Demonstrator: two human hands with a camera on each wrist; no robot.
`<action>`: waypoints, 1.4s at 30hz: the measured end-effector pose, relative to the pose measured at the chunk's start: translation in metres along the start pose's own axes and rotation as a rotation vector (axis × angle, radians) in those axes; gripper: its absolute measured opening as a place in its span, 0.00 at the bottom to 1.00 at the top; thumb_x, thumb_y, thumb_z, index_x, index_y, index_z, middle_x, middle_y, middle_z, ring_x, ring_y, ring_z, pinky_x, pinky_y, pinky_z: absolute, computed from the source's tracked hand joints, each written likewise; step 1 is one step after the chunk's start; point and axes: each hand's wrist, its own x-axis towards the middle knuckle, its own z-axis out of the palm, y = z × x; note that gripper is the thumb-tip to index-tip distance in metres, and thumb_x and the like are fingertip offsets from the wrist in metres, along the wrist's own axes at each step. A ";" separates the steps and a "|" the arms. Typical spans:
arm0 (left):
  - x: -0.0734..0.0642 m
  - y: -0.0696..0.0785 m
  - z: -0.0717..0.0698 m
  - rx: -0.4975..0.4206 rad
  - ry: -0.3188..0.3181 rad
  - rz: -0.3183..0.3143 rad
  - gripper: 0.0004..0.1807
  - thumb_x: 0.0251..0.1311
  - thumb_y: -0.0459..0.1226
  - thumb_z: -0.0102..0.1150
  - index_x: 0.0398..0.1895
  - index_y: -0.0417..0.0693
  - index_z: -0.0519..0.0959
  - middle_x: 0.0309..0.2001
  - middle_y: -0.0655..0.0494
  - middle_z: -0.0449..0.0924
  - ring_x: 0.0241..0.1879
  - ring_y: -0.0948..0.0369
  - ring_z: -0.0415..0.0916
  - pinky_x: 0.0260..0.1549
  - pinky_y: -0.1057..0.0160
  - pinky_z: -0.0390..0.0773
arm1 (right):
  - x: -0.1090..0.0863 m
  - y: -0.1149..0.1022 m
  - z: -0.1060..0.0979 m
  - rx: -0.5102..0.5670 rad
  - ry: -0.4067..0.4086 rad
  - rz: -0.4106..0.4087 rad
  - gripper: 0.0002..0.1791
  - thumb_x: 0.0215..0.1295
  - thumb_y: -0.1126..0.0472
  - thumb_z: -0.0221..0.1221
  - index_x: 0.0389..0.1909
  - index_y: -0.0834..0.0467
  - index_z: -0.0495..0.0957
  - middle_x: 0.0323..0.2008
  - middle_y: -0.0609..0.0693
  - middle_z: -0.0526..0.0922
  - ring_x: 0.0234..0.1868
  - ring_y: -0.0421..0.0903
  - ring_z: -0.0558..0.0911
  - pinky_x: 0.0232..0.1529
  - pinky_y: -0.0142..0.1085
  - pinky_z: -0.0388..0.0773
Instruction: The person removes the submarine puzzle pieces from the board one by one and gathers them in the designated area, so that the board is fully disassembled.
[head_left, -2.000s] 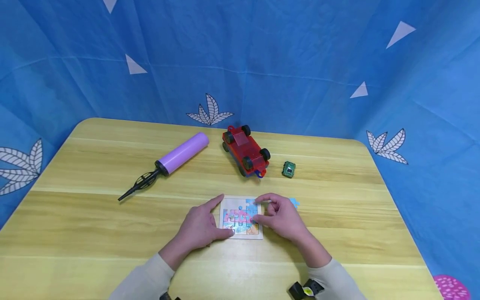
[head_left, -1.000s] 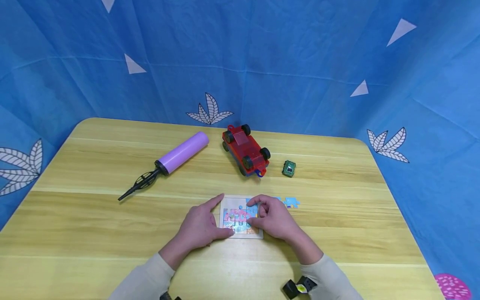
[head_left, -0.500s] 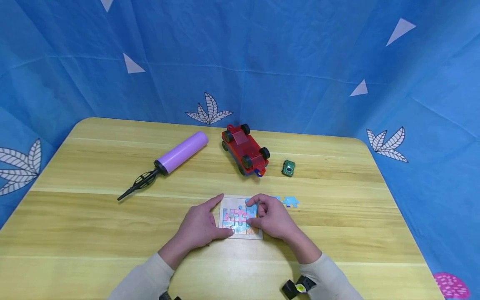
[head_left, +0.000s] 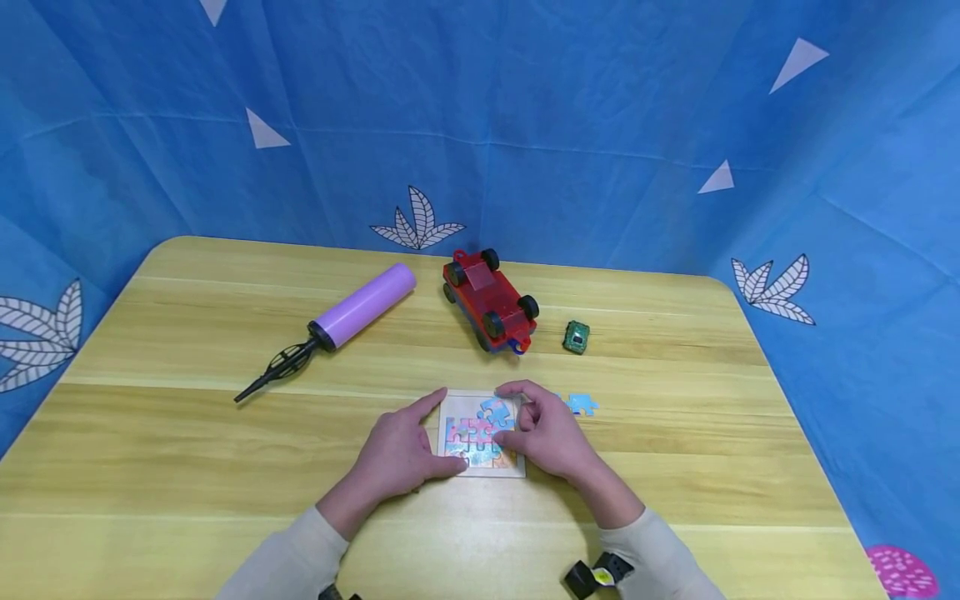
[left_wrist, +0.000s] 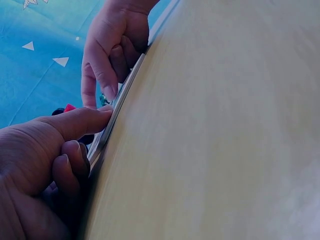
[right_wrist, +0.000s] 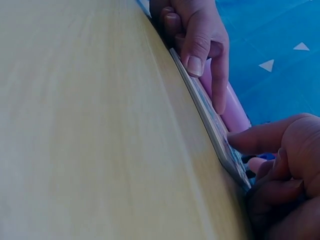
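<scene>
A small square jigsaw puzzle board (head_left: 482, 473) with a pale frame lies in front of me in the head view. Pink, blue and yellow pieces fill its lower part. Along its left side, my left hand (head_left: 397, 454) holds the board, index finger at the far corner and thumb (left_wrist: 95, 120) on the near edge. My right hand (head_left: 551, 429) reaches over the right side with thumb and index finger spread apart. Between these two fingers a blue jigsaw piece (head_left: 493, 411) sits askew at the upper right. The right thumb (right_wrist: 245, 140) touches the puzzle; contact with the askew piece is unclear.
Loose blue jigsaw pieces (head_left: 582, 404) lie beyond my right hand. Farther back are a purple hand pump (head_left: 366, 307) with a black nozzle, an overturned red toy car (head_left: 491, 300) and a small green object (head_left: 576, 337). A blue cloth (head_left: 480, 108) hangs behind the table.
My right hand moved left over the board, and its index finger has now lifted towards the far edge. The blue piece at the upper right has turned askew. The left hand stayed still.
</scene>
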 end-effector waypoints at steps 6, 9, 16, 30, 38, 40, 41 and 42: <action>0.000 0.000 0.000 -0.006 0.005 0.000 0.57 0.41 0.48 0.82 0.77 0.51 0.62 0.15 0.56 0.73 0.12 0.61 0.68 0.13 0.62 0.64 | 0.001 -0.002 0.001 -0.048 0.017 0.035 0.25 0.54 0.66 0.74 0.52 0.51 0.79 0.15 0.45 0.64 0.15 0.42 0.63 0.23 0.36 0.62; 0.000 0.000 0.001 -0.008 0.005 0.000 0.57 0.41 0.47 0.82 0.77 0.51 0.62 0.15 0.56 0.73 0.12 0.61 0.68 0.13 0.62 0.65 | 0.001 -0.002 0.002 -0.054 0.020 0.045 0.22 0.53 0.65 0.74 0.49 0.51 0.80 0.15 0.45 0.64 0.15 0.43 0.63 0.23 0.36 0.62; -0.001 0.000 0.001 -0.009 0.004 0.000 0.57 0.41 0.47 0.82 0.77 0.51 0.62 0.15 0.56 0.73 0.12 0.61 0.68 0.13 0.62 0.65 | 0.001 0.000 0.001 -0.057 0.015 0.042 0.21 0.53 0.65 0.74 0.48 0.52 0.80 0.15 0.45 0.65 0.15 0.43 0.64 0.23 0.36 0.62; -0.001 -0.002 0.002 -0.002 0.006 0.006 0.56 0.42 0.48 0.82 0.76 0.51 0.63 0.15 0.57 0.73 0.12 0.61 0.67 0.13 0.62 0.65 | -0.002 0.001 0.000 -0.053 0.016 0.043 0.21 0.52 0.62 0.76 0.45 0.55 0.79 0.15 0.46 0.65 0.15 0.44 0.64 0.23 0.37 0.62; -0.001 -0.002 0.001 0.003 0.009 0.006 0.57 0.41 0.49 0.82 0.77 0.51 0.62 0.14 0.57 0.73 0.12 0.61 0.67 0.13 0.62 0.65 | -0.010 0.002 -0.004 -0.022 0.038 0.034 0.23 0.51 0.60 0.77 0.46 0.55 0.78 0.15 0.45 0.64 0.16 0.40 0.62 0.25 0.36 0.64; -0.001 -0.002 0.001 0.002 0.012 0.007 0.56 0.41 0.48 0.82 0.77 0.51 0.63 0.14 0.57 0.73 0.12 0.61 0.67 0.13 0.62 0.65 | -0.012 0.003 -0.005 -0.006 0.044 0.022 0.23 0.52 0.60 0.77 0.46 0.56 0.78 0.15 0.45 0.63 0.16 0.40 0.61 0.26 0.36 0.65; -0.001 -0.002 0.001 0.003 0.013 0.010 0.56 0.41 0.48 0.82 0.76 0.51 0.63 0.14 0.57 0.73 0.12 0.61 0.67 0.13 0.61 0.66 | -0.013 0.003 -0.006 0.001 0.047 0.015 0.23 0.52 0.61 0.77 0.47 0.56 0.78 0.15 0.45 0.63 0.16 0.40 0.61 0.26 0.36 0.65; -0.001 -0.001 0.001 0.004 0.015 0.012 0.56 0.42 0.48 0.82 0.76 0.51 0.63 0.14 0.57 0.73 0.12 0.61 0.67 0.13 0.61 0.66 | -0.014 0.004 -0.007 0.005 0.051 0.013 0.23 0.52 0.61 0.77 0.47 0.56 0.77 0.15 0.45 0.62 0.17 0.40 0.61 0.27 0.36 0.66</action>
